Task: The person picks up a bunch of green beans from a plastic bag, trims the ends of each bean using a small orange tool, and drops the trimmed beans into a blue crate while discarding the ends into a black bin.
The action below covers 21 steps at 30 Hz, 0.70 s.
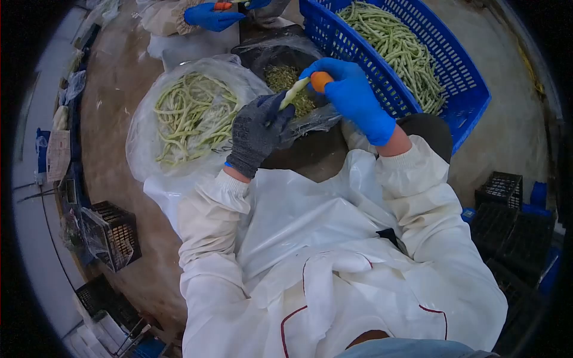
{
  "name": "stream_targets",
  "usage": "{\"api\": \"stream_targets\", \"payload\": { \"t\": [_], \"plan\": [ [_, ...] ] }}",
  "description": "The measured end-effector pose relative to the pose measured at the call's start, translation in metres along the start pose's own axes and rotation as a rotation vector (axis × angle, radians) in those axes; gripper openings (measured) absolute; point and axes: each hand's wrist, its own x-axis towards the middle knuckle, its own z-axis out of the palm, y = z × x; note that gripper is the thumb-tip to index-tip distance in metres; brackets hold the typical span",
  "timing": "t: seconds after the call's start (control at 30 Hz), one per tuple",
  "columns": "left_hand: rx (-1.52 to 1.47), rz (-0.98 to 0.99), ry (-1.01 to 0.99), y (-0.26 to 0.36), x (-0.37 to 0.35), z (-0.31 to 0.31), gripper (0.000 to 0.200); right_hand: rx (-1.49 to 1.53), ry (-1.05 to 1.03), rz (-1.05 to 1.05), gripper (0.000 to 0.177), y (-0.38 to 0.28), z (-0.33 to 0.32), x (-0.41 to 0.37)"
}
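My left hand (258, 130), in a dark grey knit glove, is closed around the lower end of a pale green bean pod (293, 93). The pod points up and to the right, its upper end at the fingertips of my right hand (353, 95). That hand wears a blue glove and is closed on a small tool with an orange handle (321, 81); its blade or tip cannot be made out. Below the hands, a dark bag (325, 116) holds chopped green trimmings (283, 77). On the left, long bean pods (192, 119) lie in a clear plastic bag (140, 134).
A blue perforated crate (382, 80) full of bean pods (397, 48) stands at the upper right. Across from me, a co-worker's blue-gloved hand (212, 17) holds an orange-handled tool. Black crates (116, 232) stand at left, more black crates (501, 191) at right.
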Motion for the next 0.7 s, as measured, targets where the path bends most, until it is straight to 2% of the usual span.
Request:
{"api": "stream_targets", "payload": {
  "t": [0.1, 0.13, 0.2, 0.3, 0.37, 0.4, 0.47, 0.53, 0.63, 0.7],
  "plan": [
    [-0.520, -0.286, 0.039, 0.007, -0.001, -0.005, 0.027, 0.605, -0.023, 0.248, 0.017, -0.020, 0.013, -0.002],
    [-0.722, -0.376, 0.067, 0.010, -0.001, -0.007, 0.026, 0.472, -0.081, 0.230, 0.018, -0.011, 0.015, -0.001],
    [-0.643, -0.154, 0.140, -0.003, 0.001, -0.008, 0.030, 0.211, -0.192, 0.190, 0.019, 0.021, 0.023, -0.003],
    [-0.616, -0.026, 0.143, -0.029, 0.003, -0.028, 0.037, -0.407, -0.190, 0.096, 0.017, 0.040, 0.026, -0.004],
    [-0.692, -0.005, 0.216, -0.046, 0.008, -0.044, 0.037, -0.663, -0.097, 0.096, 0.015, 0.059, 0.026, -0.002],
    [-1.379, -0.109, 0.201, -0.054, 0.009, -0.057, 0.038, -0.791, -0.046, 0.095, 0.014, 0.068, 0.025, 0.000],
    [-1.105, -0.104, 0.349, -0.060, 0.010, -0.077, 0.039, -0.934, -0.037, 0.067, 0.011, 0.083, 0.017, 0.006],
    [-1.190, -0.131, 0.518, -0.061, 0.011, -0.089, 0.040, -1.045, -0.061, 0.123, 0.013, 0.076, 0.014, 0.011],
    [-1.001, -0.062, 0.434, -0.076, 0.009, -0.093, 0.040, -0.939, 0.165, -0.250, 0.028, 0.047, 0.019, 0.010],
    [-1.120, -0.053, 0.351, -0.077, 0.008, -0.080, 0.041, -0.722, 0.114, -0.371, 0.034, 0.033, 0.026, 0.012]
  ]
}}
